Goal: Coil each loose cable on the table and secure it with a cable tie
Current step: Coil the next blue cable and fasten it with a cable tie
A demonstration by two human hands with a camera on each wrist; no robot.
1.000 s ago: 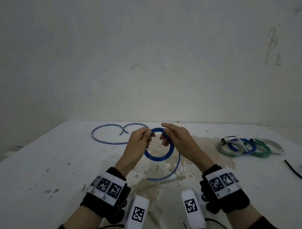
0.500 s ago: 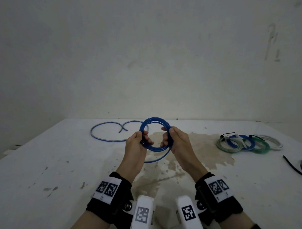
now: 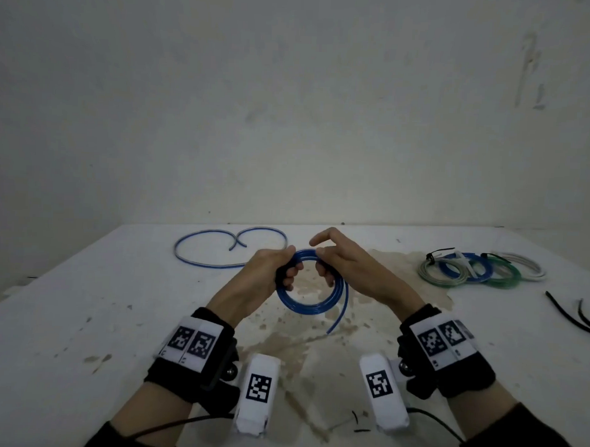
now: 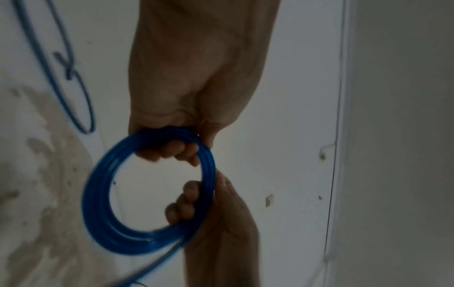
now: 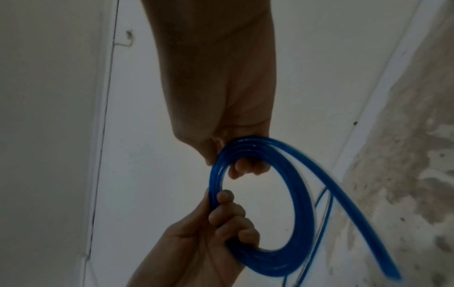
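Note:
A blue cable (image 3: 304, 304) is wound into a small coil that I hold above the middle of the table. My left hand (image 3: 272, 272) grips the coil's left side with its fingers curled through the ring. At the top right of the coil, my right hand (image 3: 339, 261) pinches the strands, index finger raised. A short free tail (image 3: 339, 311) hangs off the right side. In the left wrist view the left hand's fingers (image 4: 172, 151) wrap the coil (image 4: 103, 223). The right wrist view has the right hand's fingers (image 5: 243, 165) curled over the coil (image 5: 302, 223).
A second loose blue cable (image 3: 219, 254) lies in an open loop at the back left of the white table (image 3: 83, 316). Several tied coils (image 3: 479, 270) lie at the back right. Black cable ties (image 3: 571, 316) lie near the right edge. A brown stain covers the table's middle.
The coil has come down from its raised, upright position and now tilts flatter. More cable has been wound on, so the hanging tail is shorter.

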